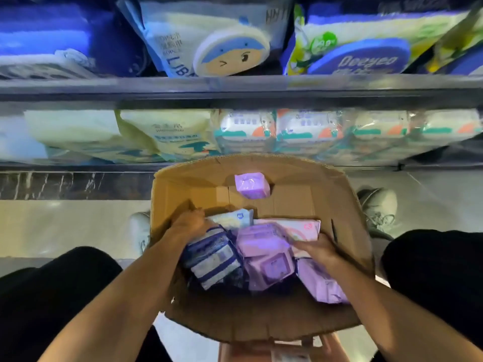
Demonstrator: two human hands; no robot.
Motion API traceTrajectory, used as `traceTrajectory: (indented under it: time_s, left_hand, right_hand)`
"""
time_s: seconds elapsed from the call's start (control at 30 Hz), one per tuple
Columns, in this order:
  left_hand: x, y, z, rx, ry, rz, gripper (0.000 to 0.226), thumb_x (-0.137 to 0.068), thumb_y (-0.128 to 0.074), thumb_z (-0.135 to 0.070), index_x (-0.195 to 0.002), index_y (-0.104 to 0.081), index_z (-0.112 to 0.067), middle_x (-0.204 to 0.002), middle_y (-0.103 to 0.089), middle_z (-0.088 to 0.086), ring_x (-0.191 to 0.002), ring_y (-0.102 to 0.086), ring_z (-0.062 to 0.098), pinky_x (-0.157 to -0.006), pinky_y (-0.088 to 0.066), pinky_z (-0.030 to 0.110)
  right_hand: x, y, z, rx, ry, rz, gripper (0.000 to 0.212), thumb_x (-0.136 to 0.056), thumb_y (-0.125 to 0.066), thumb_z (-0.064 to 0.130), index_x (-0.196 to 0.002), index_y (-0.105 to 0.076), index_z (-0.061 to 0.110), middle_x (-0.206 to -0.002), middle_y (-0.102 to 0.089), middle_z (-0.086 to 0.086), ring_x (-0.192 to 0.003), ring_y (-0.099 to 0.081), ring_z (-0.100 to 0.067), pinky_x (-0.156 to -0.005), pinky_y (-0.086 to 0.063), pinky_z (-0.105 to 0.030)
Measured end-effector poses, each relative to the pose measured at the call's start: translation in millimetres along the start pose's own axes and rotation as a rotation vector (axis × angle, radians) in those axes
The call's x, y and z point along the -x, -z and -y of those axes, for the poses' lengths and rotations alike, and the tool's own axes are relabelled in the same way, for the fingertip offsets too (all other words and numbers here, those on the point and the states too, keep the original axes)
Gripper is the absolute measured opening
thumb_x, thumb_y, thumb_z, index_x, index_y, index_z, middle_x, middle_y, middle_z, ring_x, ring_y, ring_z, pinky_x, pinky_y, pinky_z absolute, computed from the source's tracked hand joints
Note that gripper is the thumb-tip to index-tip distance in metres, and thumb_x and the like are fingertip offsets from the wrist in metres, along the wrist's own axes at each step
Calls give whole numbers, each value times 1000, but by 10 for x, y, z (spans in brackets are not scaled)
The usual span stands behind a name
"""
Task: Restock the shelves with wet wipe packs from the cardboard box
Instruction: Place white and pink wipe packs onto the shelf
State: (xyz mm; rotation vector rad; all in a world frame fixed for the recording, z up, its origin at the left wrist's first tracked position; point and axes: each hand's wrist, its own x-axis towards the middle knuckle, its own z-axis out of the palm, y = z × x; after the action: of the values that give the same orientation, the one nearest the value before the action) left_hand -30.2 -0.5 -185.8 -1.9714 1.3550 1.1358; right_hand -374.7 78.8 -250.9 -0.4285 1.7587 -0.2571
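An open cardboard box [261, 320] sits on the floor between my knees, below the shelves. Several wet wipe packs lie inside it. My left hand [189, 224] rests on the top of a blue-and-white bundle of packs [213, 259] at the box's left side, fingers curled over it. My right hand [317, 248] presses on a pale pink pack [292, 227] beside several purple packs [271, 267]. One small purple pack [252, 185] lies alone at the far end of the box. Whether either hand has a full grip is unclear.
A low shelf [78, 167] just beyond the box holds wipe packs, yellow-white ones at left and orange-teal ones [308, 129] at right. The upper shelf [235, 86] carries larger bags. My shoes [379, 207] stand on the tiled floor beside the box.
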Motion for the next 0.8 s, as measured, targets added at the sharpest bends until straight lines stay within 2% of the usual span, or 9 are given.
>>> traceTrajectory:
  time_s: [0.1,0.17,0.27,0.4,0.5,0.57,0.67,0.73,0.8]
  left_hand:
    - [249,-195,73,114,7,116,68,-102,-48,-42,-155,-20,-8,-152,-40,20,-134,-47,32,-105,-36,33]
    - [233,-336,129,165,78,106,82,-104,-45,-39,-157,7,-5,-151,-40,26,-133,-48,36,-105,-36,35]
    - [8,-494,199,252,222,117,104,-97,-53,-47,-152,26,-8,-160,-22,27,-143,-35,39,-118,-28,45]
    - [122,-409,51,397,325,11,96,-95,-63,-25,-157,7,-4,-156,-29,26,-141,-37,41,-114,-33,44]
    - [80,-464,116,525,310,34,103,-88,-74,-25,-158,-1,-7,-156,-30,22,-141,-37,37,-113,-32,42]
    - [-32,-566,196,650,275,57,112,-68,-89,-33,-155,-23,-8,-151,-42,15,-135,-46,31,-113,-38,41]
    - [-86,-648,283,788,319,81,74,-60,-95,-29,-124,-62,-7,-122,-68,13,-109,-65,27,-99,-52,41]
    - [-64,-619,259,852,315,132,48,-65,-93,-20,-102,-64,-9,-105,-70,9,-98,-66,24,-89,-53,35]
    - [-44,-573,215,902,310,190,53,-59,-96,-22,-97,-61,-11,-98,-69,8,-95,-65,24,-83,-51,33]
  right_hand:
    - [121,-8,77,35,16,-6,53,-53,-95,17,-100,-75,3,-96,-78,-13,-90,-76,-29,-88,-59,-53]
    - [72,-8,125,62,-20,3,45,-59,-95,13,-98,-75,3,-96,-77,-13,-89,-75,-28,-87,-60,-47]
    - [-102,16,92,118,-66,14,62,-40,-98,32,-91,-77,4,-90,-78,-11,-87,-75,-26,-86,-61,-46]
    - [-203,3,120,93,-67,-17,73,-19,-86,41,-83,-78,7,-83,-78,-7,-81,-75,-24,-84,-62,-46]
    - [-169,-21,152,76,-51,0,61,-32,-92,25,-88,-79,6,-84,-79,-9,-83,-76,-29,-83,-61,-52]
    - [-84,-43,211,61,-58,2,48,-50,-93,4,-95,-77,0,-90,-78,-16,-87,-76,-33,-81,-62,-51]
    - [-43,-42,234,9,-59,3,42,-63,-87,-10,-102,-72,-8,-98,-75,-22,-87,-74,-34,-72,-62,-39]
    - [-41,-17,221,-16,-71,28,51,-56,-92,-7,-102,-73,-6,-98,-76,-21,-90,-74,-35,-76,-62,-42]
    - [-60,26,201,-9,-89,66,70,-36,-97,8,-102,-75,0,-95,-78,-16,-91,-75,-34,-86,-60,-50]
